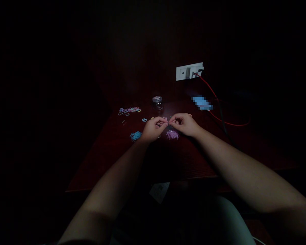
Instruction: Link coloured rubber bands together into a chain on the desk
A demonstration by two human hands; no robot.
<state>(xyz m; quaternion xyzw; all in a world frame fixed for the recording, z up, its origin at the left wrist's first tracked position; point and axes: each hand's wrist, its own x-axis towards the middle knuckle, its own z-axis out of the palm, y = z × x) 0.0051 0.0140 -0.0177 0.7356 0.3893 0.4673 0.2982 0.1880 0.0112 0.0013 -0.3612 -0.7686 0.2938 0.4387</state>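
My left hand [154, 128] and my right hand [184, 124] meet fingertip to fingertip over the dark red table [112, 153]. Both are pinched closed, and whatever sits between the fingertips is too small and dim to make out. Just below them lies a pile of small purple bands [172, 134]. A pile of blue bands [136, 136] rests left of my left wrist. Farther back on the left is a loose spread of mixed-colour bands [129, 110], with a pale blue band [144, 120] lying nearer my left hand.
A small round clear container [157, 99] stands behind my hands. On the wall is a white socket plate [183, 72] with a plugged-in charger. Its red cable [211, 87] runs to a blurred phone-like device [202, 102] at the right. The table's front edge [193, 178] crosses below my forearms.
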